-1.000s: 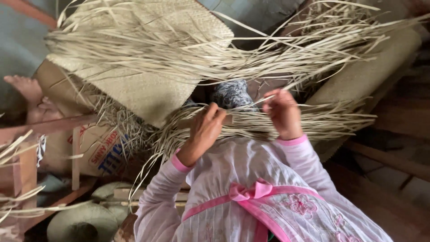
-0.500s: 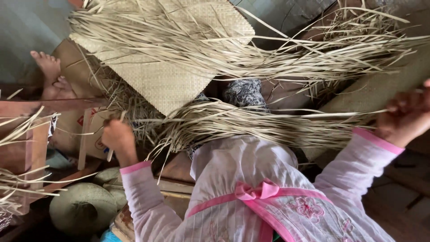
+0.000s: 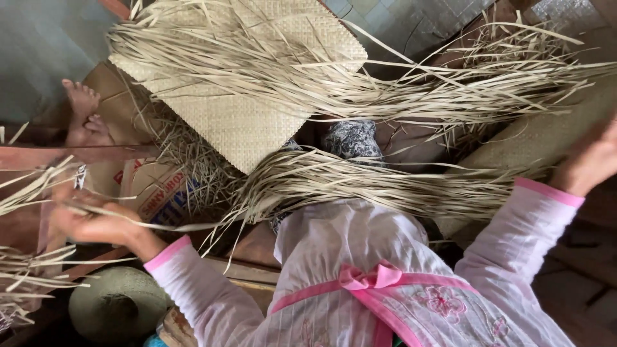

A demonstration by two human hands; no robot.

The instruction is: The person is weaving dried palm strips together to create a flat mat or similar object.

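Wooden boards and a bluish floor frame a crowded weaving spot seen from above. Nearest the camera is the person's pink-trimmed white dress with a pink bow at the waist.

Both arms stretch wide. The left hand sits low at the left edge, its fingers curled loosely round a few pale strips that run from it back toward the lap; the hand is blurred, so how tightly the fingers close cannot be told. The right hand is raised at the right edge, cut off by the frame and blurred; whether its fingers pinch anything cannot be told.

Between the hands, across the lap, lies a thick sheaf of strips, flat, dry, straw-coloured, fanned sideways and tangled at the ends. It hides most of a dark patterned cloth just behind it.

Beyond, a finished square of mat, tight checker weave, lies tilted with a corner pointing at the lap. More loose strips sweep over it to the right and cover its upper part.

At the left, a cardboard box lies under the mat's edge, a bare foot rests by it, and a woven hat sits low beside the left sleeve. Loose strips also cross the left edge.
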